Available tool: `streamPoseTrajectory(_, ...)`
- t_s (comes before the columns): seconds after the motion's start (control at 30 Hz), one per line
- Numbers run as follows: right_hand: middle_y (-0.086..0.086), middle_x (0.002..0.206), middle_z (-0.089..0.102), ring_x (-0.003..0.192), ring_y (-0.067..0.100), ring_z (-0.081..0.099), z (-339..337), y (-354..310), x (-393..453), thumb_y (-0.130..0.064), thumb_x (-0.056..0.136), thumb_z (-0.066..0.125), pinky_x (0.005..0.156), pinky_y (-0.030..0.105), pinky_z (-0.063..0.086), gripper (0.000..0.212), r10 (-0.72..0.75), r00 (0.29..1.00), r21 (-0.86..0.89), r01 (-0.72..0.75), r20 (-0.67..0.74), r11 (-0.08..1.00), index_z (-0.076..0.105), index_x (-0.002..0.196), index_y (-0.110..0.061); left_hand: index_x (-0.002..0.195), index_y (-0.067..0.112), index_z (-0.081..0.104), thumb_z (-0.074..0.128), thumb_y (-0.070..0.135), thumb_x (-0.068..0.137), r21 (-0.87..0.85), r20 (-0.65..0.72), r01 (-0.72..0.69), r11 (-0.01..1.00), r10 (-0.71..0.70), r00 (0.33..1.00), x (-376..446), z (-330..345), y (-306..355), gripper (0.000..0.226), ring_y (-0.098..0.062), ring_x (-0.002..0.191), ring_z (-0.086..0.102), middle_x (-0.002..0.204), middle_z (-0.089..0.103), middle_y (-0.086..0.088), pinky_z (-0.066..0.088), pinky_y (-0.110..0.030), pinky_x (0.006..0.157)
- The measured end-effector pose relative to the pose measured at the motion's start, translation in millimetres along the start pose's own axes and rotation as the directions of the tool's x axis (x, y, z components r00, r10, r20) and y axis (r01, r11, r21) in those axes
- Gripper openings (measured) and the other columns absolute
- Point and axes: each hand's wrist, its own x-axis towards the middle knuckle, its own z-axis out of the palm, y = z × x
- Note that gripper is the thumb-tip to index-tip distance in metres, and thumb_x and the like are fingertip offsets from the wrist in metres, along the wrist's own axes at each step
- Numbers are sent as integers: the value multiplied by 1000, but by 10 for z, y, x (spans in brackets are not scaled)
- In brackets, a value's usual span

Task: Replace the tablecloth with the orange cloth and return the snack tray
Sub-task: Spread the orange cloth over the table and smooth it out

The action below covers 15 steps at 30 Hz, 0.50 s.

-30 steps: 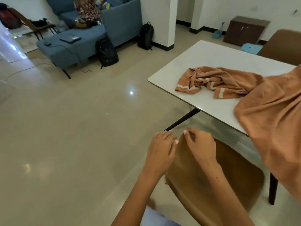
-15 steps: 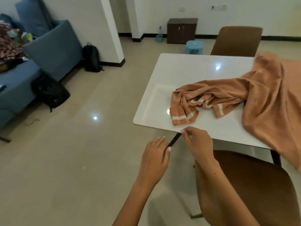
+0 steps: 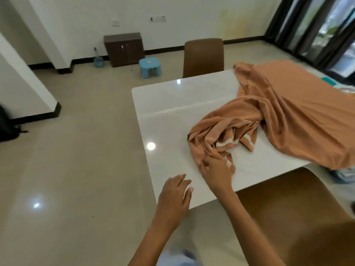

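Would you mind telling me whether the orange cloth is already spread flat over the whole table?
No, the orange cloth lies bunched over the right part of the white table, leaving the left part bare.

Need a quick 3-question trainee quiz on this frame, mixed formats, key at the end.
1. True or false: the orange cloth already lies flat over the whole white table.
2. Which hand touches the cloth? A) left hand B) right hand C) both
3. Fill in: the left hand hovers with fingers ____ at the table's near corner.

Key:
1. False; it lies bunched on the right part, the left part bare.
2. B; the right hand is at the cloth's near bunched end.
3. Spread, holding nothing.
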Motion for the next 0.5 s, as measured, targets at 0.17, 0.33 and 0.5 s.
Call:
streamPoseTrajectory(0.17, 8, 79, 69, 66, 17, 54, 444, -320, 323, -16, 90, 58, 65, 20, 31, 15, 100, 992, 41, -97, -83, 994, 69, 92, -6, 129, 16, 56, 43, 28, 100, -24, 107, -136, 990, 138, 985, 525, -219, -575, 34, -13, 132, 42, 141, 49, -1, 14, -21, 114)
streamPoseTrajectory(0.33, 9, 74, 68, 61, 16, 50, 888, -444, 733, -14, 88, 60, 58, 21, 30, 13, 271, 946, 33, -270, -176, 962, 68, 83, -4, 131, 17, 55, 40, 29, 101, -36, 196, -248, 968, 250, 948, 1239, -374, -1044, 36, -10, 133, 40, 142, 48, 0, 9, -18, 114)
streamPoseTrajectory(0.5, 12, 106, 68, 92, 26, 63, 1236, -368, 1206, -21, 94, 53, 82, 33, 49, 25, 440, 877, -11, -451, -190, 893, 66, 109, -5, 133, 21, 52, 37, 33, 101, -48, 300, -341, 939, 339, 891, 1834, -519, -1417, 37, -6, 135, 35, 145, 43, 6, 9, -17, 113)
